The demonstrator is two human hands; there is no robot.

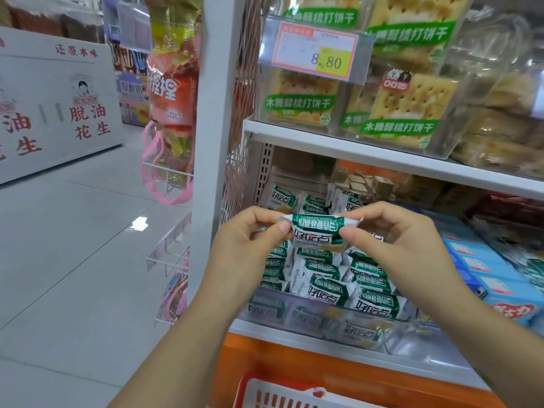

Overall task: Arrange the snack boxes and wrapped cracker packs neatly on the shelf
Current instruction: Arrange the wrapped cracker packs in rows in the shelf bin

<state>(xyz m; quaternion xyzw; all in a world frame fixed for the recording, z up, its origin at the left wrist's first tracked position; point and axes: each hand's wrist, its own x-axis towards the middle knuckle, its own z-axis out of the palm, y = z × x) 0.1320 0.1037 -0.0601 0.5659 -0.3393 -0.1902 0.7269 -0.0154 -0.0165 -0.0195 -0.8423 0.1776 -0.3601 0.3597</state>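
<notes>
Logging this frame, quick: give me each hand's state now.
Left hand: pinching the left end of the green wrapped cracker pack.
Right hand: pinching its right end.

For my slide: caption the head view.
Left hand and right hand pinch a green cracker pack by its ends above a bin of matching packs.

Light is being thrown back by the glossy, crinkled plastic film of the cracker pack [319, 232]. The cracker boxes [412, 113] above are being shown as clear, shiny plastic, as is the front guard [323, 319]. The shelf [382, 158] is being seen as smooth white-painted metal, the floor tiles [73, 245] as polished, the blue boxes [497, 287] as smooth cardboard.
</notes>
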